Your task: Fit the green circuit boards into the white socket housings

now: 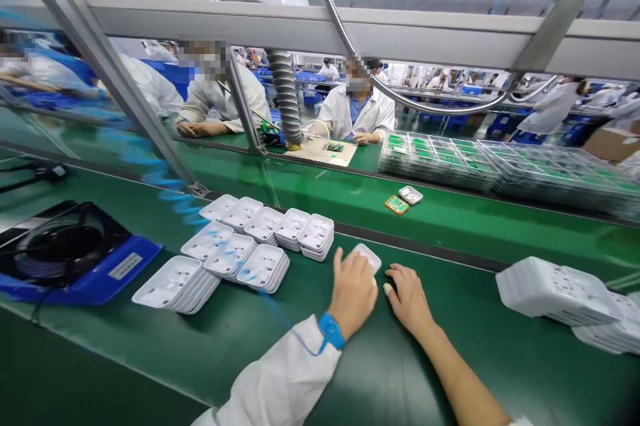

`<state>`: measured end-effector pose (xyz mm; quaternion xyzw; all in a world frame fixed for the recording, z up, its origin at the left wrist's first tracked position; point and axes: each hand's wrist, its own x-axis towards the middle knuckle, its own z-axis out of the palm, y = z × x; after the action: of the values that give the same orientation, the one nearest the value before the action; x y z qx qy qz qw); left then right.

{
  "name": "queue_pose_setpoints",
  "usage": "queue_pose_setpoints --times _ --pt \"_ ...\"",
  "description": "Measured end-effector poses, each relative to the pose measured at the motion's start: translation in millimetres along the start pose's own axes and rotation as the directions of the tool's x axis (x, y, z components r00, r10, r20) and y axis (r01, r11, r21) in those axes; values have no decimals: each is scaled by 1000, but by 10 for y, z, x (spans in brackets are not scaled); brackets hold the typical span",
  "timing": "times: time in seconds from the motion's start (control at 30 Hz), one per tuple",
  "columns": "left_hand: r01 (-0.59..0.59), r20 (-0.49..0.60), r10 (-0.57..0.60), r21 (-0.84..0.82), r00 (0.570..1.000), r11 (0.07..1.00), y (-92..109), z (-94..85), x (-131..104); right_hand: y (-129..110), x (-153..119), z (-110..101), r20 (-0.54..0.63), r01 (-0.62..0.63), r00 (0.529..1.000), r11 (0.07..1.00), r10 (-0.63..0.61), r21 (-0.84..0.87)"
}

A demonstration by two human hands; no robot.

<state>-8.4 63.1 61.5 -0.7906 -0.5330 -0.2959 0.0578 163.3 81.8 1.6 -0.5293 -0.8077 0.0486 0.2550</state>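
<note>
My left hand (354,294), with a blue wrist strap (331,331) and a white sleeve, is palm down over a white plastic cover (369,257). Its fingers curl at the cover's near side and appear to hold it; their tips are partly hidden. Just right of it, my right hand (407,296) is over the green mat with its fingers apart and holds nothing visible. A pale wrap sits on its thumb tip. Stacks of similar white covers (316,234) stand in two rows to the left of my hands.
More stacked covers (557,293) lean at the right. A blue tray (125,273) with a black item is at the left. Beyond a dark rail, the green belt (345,196) carries an orange-edged circuit board (397,205) and a white cover (411,195). Clear trays (440,159) and co-workers are opposite.
</note>
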Motion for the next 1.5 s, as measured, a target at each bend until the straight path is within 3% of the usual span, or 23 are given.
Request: queue_pose_setpoints --times 0.1,0.2,0.3,0.53,0.77,1.17,1.3,1.5 --pt "-15 143 23 -56 989 998 132 200 -103 46 -4 42 1 -1 1000 1000 1 9" --pt "11 185 7 -93 983 996 155 296 -156 80 -4 78 -1 -11 1000 1000 11 24" --pt "-1 143 24 -156 989 988 176 263 -175 94 -4 91 1 -27 1000 998 27 54" --pt "-183 80 220 -329 972 927 294 195 -211 116 -35 72 13 10 1000 995 -11 99" --pt "-141 25 160 -351 987 926 266 193 -216 154 -39 106 48 13 999 999 -15 46" --pt "-129 27 146 -342 989 931 237 186 -208 140 -31 106 36 18 999 999 -19 34" --pt "-42 -9 41 -333 999 942 158 123 -188 150 -16 90 20 -18 1000 997 17 79" --pt "274 -25 -289 -247 957 929 -30 -36 -230 97 326 -156 -20 -212 974 938 225 273"
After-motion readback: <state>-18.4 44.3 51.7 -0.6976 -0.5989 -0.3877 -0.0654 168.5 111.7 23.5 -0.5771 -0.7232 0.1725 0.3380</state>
